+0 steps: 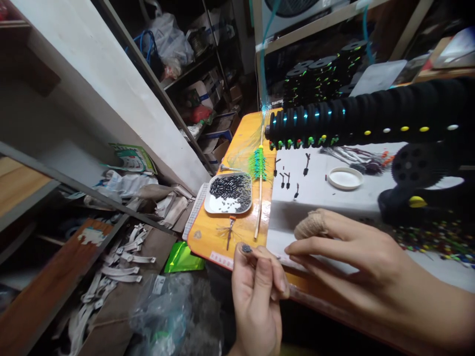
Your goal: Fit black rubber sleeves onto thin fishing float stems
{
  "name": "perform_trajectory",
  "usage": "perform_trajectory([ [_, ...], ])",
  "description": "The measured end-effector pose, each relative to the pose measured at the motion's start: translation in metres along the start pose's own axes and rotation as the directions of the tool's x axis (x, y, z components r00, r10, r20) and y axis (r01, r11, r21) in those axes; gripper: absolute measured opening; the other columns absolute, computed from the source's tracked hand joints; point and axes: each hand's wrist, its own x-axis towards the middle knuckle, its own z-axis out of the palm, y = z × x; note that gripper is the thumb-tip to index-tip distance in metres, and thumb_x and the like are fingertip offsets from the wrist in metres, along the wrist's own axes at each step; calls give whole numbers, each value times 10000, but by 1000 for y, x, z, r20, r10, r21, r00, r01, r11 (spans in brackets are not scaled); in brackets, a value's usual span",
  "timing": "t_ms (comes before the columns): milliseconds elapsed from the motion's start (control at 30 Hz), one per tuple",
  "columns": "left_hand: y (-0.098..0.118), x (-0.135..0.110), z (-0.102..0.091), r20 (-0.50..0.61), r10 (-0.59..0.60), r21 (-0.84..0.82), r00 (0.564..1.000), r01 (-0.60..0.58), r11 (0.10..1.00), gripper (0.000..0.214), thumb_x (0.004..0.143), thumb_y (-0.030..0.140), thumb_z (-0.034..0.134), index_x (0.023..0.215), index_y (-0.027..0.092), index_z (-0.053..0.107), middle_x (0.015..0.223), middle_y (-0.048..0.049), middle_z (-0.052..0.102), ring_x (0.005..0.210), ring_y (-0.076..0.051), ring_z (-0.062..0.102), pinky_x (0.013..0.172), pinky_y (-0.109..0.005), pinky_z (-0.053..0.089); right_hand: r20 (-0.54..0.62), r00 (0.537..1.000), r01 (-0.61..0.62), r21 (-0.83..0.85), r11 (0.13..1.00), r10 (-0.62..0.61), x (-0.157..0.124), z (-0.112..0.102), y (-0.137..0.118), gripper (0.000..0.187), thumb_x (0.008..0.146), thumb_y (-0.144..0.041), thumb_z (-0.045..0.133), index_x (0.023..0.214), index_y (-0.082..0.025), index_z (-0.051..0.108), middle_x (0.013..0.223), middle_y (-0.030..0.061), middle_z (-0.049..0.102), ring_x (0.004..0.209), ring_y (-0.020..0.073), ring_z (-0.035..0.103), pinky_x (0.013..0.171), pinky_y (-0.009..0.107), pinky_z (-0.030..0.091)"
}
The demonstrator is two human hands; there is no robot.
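My left hand (260,291) is raised at the table's front edge, fingers curled and thumb pressed against them. A small dark grainy cluster (246,248) shows at one fingertip; whatever else the fingers pinch is hidden. Just to the right, my right hand (356,254) reaches in with its thumb and a fingertip close together, and I cannot make out what is between them. A tan wrap (310,225) covers another of its fingertips. Beyond the hands lie a small orange-topped bristly piece (230,232) and a thin wooden stick (259,207) carrying a bright green bristled bundle (257,163).
A white tray (208,203) holds black tubes and small grains. A black ribbed roller (334,116) with coloured dots extends over the table's right side. Small dark forked pieces (306,165) and a round white lid (345,179) lie on white paper. Shelving stands left.
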Motion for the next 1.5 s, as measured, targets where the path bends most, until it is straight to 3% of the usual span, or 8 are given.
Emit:
perform_trajectory([
  [467, -3, 3, 1, -23, -26, -3, 999, 25, 1000, 181, 994, 308, 697, 864, 195, 643, 644, 47, 550, 527, -49, 390, 507, -111, 353, -18, 999, 48, -76, 996, -49, -4, 3, 1, 68, 1023, -242, 610, 1032, -221, 673, 876, 56, 631, 768, 180, 570, 612, 282, 443],
  [800, -11, 0, 1, -31, -64, 62, 997, 66, 996, 117, 967, 323, 735, 921, 217, 719, 687, 43, 599, 579, -39, 518, 547, -95, 421, -64, 998, -3, 149, 989, 13, -3, -1, 2, 192, 969, -160, 684, 1130, -249, 739, 886, 39, 672, 753, 144, 651, 636, 224, 529],
  [933, -12, 2, 12, -61, 72, -47, 996, -75, 996, 70, 931, 306, 782, 895, 262, 742, 964, 27, 692, 748, -53, 616, 710, -135, 532, -49, 999, -13, 82, 997, 17, 1, -1, -7, 178, 939, -92, 664, 1041, -227, 718, 869, 48, 673, 763, 157, 652, 628, 233, 542],
  [1067, -8, 4, 18, -67, 247, -126, 967, -254, 959, 168, 935, 343, 776, 813, 248, 709, 669, 45, 555, 730, -85, 596, 724, -148, 545, -29, 999, 15, 51, 999, -13, 0, -1, -13, 181, 943, -79, 622, 1049, -223, 648, 911, 53, 664, 804, 153, 646, 627, 222, 538],
  [1167, 8, 11, 9, -111, 367, -29, 924, -372, 928, 141, 963, 356, 740, 872, 265, 682, 616, 60, 446, 779, -103, 616, 810, -174, 554, -70, 997, 42, -30, 999, -44, 2, -5, -11, 187, 945, -62, 578, 1042, -217, 622, 941, 60, 670, 857, 150, 666, 684, 211, 552],
  [1267, 38, 33, -10, 50, 561, 383, 826, -535, 753, 161, 1035, 349, 627, 905, 291, 553, 682, 76, 470, 668, -115, 563, 857, -292, 561, -91, 994, 44, -101, 994, -53, 5, -10, -9, 154, 957, -74, 559, 1007, -209, 613, 893, 54, 650, 806, 146, 657, 675, 213, 543],
  [1333, 61, 55, -25, 215, 562, 794, 799, -478, 376, 168, 1084, 346, 474, 926, 291, 467, 741, 62, 492, 616, -131, 503, 671, -257, 492, -78, 996, 37, -94, 995, -44, 8, -11, -9, 145, 966, -78, 540, 990, -208, 600, 865, 44, 634, 762, 140, 636, 649, 219, 526],
  [1500, 95, 105, -49, 230, 218, 967, 949, -247, 58, 96, 844, 222, 738, 777, 221, 670, 661, 29, 579, 620, -171, 526, 636, -300, 384, -28, 999, 25, -85, 996, -27, 9, -11, -12, 160, 967, -97, 524, 898, -206, 618, 786, 22, 599, 678, 134, 593, 587, 235, 476],
])
